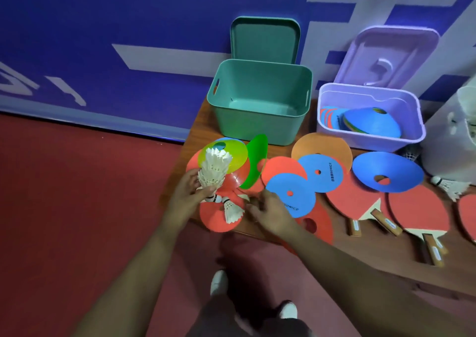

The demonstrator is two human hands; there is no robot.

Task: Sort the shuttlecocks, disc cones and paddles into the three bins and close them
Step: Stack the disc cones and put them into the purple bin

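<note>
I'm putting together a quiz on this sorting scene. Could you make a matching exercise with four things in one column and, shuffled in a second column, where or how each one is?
Things
1. teal plastic bin
2. lilac plastic bin
3. stack of white feather shuttlecocks
4. red wooden-handled paddles

States
A. gripped in the left hand
B. lying flat on the wooden table
C. empty, with its teal lid leaning behind it
D. holds blue disc cones

Pairs: 1-C, 2-D, 3-A, 4-B
</note>
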